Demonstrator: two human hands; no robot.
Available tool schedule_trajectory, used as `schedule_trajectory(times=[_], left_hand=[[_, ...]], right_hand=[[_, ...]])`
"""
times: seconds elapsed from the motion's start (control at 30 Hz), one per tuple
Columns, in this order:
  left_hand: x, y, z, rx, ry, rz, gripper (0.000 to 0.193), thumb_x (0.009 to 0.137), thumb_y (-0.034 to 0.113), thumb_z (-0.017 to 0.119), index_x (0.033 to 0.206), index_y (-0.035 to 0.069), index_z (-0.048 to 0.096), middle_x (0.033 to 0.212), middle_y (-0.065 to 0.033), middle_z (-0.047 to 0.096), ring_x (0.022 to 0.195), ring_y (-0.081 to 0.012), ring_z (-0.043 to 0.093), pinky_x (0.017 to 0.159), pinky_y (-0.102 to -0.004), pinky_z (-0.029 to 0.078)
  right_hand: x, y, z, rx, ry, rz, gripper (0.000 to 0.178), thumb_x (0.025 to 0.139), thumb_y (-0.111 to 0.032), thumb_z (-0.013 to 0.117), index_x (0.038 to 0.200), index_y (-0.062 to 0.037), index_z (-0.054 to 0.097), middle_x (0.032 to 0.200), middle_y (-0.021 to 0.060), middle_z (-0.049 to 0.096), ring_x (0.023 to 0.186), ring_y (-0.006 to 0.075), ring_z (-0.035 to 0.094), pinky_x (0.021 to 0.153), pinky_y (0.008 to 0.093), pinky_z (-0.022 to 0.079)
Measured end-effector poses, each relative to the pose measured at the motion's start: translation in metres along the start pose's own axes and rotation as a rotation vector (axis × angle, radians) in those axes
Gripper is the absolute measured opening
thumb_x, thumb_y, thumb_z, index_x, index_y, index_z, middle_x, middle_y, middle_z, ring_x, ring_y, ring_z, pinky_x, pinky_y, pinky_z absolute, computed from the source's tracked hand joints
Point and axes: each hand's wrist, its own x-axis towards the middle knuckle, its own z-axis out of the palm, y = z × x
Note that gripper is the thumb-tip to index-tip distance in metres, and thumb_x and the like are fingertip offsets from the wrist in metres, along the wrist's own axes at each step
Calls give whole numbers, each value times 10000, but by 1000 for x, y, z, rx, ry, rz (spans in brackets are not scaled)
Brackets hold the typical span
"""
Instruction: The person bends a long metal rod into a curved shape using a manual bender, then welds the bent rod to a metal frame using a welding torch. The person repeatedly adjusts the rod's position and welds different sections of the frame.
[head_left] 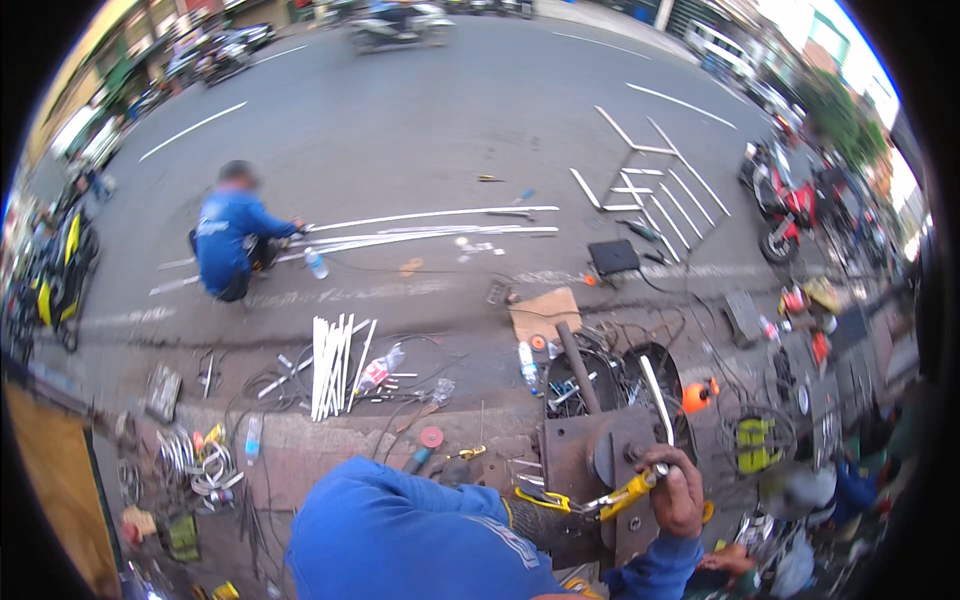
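Observation:
My right hand, bare, curls round the end of a yellow-and-silver tool above a rusty metal bending block. Beside it, my left hand wears a dark grey glove; its fingers are mostly hidden. A yellow-and-black handle lies against the glove, and I cannot tell whether the hand grips it. The block carries a thick round disc. From behind my right hand a whitish metal tube slants up and away. A brown steel bar extends from the block's far side.
A person in blue crouches at the left by long metal tubes. A welded frame stands on the road. Cut tubes, cables, an orange bottle and a water bottle lie around the block. A motorbike is on the road.

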Motion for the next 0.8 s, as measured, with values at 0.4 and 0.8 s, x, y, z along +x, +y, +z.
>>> schedule_trajectory(times=[0.4, 0.8], left_hand=[[19, 10, -3, 29, 91, 34, 583, 839, 189, 782, 1346, 37, 539, 1212, -147, 651, 1128, -233, 620, 985, -383, 486], [0, 41, 9, -76, 22, 7, 566, 842, 180, 777, 1337, 36, 544, 1211, -153, 650, 1134, -247, 622, 987, -391, 486]], right_hand=[[-1, 39, 87, -869, 542, -259, 629, 855, -288, 690, 1366, 18, 487, 1371, 256, 434, 1232, 362, 481, 1019, 471, 439], [-34, 48, 113, -1232, 562, -360, 951, 710, -376, 844, 1468, -9, 401, 1505, 322, 281, 1369, 480, 374, 1073, 534, 404]])
